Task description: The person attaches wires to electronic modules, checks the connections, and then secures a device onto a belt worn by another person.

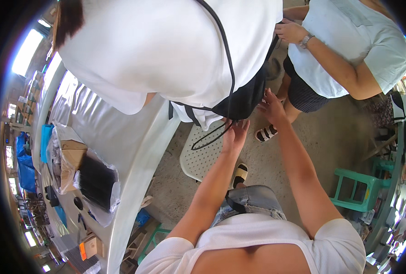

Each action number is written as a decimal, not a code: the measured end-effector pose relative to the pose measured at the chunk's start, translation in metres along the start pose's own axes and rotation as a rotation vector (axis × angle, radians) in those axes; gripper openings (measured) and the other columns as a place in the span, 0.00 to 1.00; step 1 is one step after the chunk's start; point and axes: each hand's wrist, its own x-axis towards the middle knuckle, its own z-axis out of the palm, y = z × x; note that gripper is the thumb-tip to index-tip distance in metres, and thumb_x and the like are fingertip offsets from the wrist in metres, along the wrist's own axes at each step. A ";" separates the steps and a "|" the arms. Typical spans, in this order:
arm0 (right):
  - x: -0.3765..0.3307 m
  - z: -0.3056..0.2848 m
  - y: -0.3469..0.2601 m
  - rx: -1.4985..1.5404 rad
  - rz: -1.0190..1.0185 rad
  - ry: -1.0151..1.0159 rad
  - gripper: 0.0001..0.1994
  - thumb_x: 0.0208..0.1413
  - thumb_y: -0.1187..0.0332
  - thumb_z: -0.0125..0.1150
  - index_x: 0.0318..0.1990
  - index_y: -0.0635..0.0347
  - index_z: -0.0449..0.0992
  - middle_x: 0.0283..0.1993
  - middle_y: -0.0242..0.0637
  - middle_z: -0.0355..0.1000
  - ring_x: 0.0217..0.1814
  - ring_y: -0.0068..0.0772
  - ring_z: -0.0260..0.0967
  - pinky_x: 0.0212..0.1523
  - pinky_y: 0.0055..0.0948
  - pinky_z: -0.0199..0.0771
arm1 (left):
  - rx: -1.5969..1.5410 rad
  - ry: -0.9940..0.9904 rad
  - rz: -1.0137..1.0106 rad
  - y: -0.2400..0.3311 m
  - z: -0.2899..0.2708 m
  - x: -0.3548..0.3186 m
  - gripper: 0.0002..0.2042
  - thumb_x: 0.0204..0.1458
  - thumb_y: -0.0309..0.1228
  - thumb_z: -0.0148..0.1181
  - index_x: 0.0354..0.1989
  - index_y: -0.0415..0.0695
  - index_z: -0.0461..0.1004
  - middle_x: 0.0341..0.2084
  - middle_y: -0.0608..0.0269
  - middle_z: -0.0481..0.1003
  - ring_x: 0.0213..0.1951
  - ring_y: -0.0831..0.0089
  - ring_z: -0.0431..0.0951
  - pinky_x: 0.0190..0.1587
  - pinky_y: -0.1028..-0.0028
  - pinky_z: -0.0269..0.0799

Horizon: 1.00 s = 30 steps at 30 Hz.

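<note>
In front of me a person in a white shirt (pixel 166 55) leans over, with a thin black strap (pixel 230 68) across the back. At that person's waist hangs a black fabric piece (pixel 246 98); whether it is a bag or clothing I cannot tell. My left hand (pixel 234 136) holds its lower edge, fingertips partly hidden, where a loop of the strap dangles. My right hand (pixel 273 108) pinches its right side. Farther right, another person in a pale shirt (pixel 337 50) has a hand (pixel 290 32) with a wristwatch (pixel 306 41) at the far side of the black piece.
A perforated pale plastic stool (pixel 200 153) stands below my left hand. To the left runs a long covered table (pixel 139 150) with a cardboard box (pixel 72 157) and a black stack in plastic (pixel 98 185). A green stool (pixel 357 189) is at the right.
</note>
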 end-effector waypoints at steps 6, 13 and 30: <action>0.014 -0.014 -0.004 0.014 0.069 -0.162 0.16 0.62 0.53 0.47 0.51 0.50 0.69 0.48 0.31 0.68 0.47 0.33 0.65 0.47 0.39 0.65 | -0.091 -0.172 0.070 -0.007 0.004 0.011 0.14 0.52 0.30 0.55 0.47 0.42 0.68 0.47 0.57 0.71 0.48 0.60 0.71 0.54 0.57 0.67; -0.002 0.001 0.001 0.176 0.048 -0.209 0.18 0.64 0.54 0.44 0.52 0.56 0.66 0.48 0.36 0.70 0.45 0.35 0.69 0.46 0.37 0.70 | 0.138 0.037 0.214 0.004 0.022 -0.003 0.13 0.48 0.26 0.62 0.43 0.43 0.69 0.34 0.60 0.74 0.41 0.66 0.73 0.45 0.61 0.70; -0.023 0.007 -0.001 0.106 -0.171 -0.203 0.33 0.55 0.63 0.60 0.65 0.53 0.49 0.44 0.43 0.71 0.40 0.36 0.74 0.40 0.37 0.80 | 0.566 0.242 0.811 -0.018 0.104 -0.031 0.13 0.48 0.16 0.55 0.39 0.42 0.62 0.32 0.58 0.71 0.25 0.76 0.71 0.21 0.80 0.66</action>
